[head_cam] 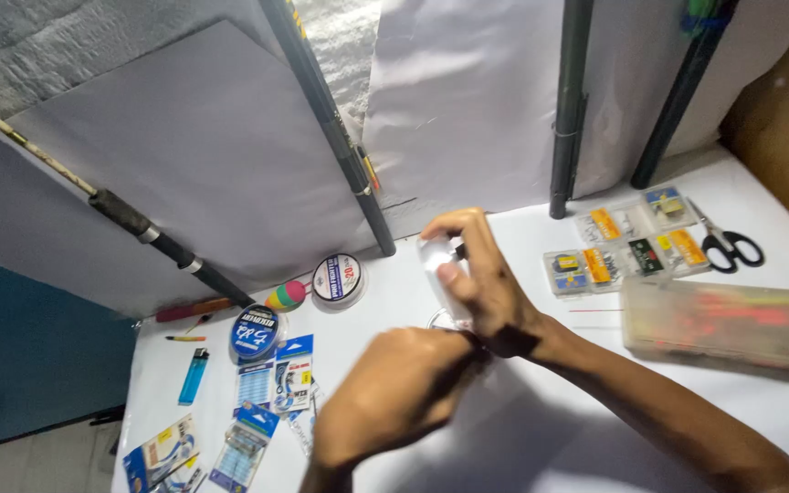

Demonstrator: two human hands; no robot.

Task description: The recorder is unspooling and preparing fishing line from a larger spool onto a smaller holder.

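Note:
My right hand [481, 274] is raised over the white table [541, 438], its fingers closed around a small clear plastic spool [437, 260]. My left hand [393, 393] is below it and nearer to me, blurred, with the fingers curled and pinched together close to the right wrist. What the left fingers hold is too small and blurred to tell. A clear round piece [445, 319] lies on the table just under the hands.
Fishing rods [335, 128] lean against the white backdrop. Left of the hands lie two line spools [338, 278], a coloured float [286, 296], a blue lighter [193, 375] and hook packets [271, 393]. On the right are small tackle packets [623, 246], scissors [728, 246] and a translucent tackle box [728, 321].

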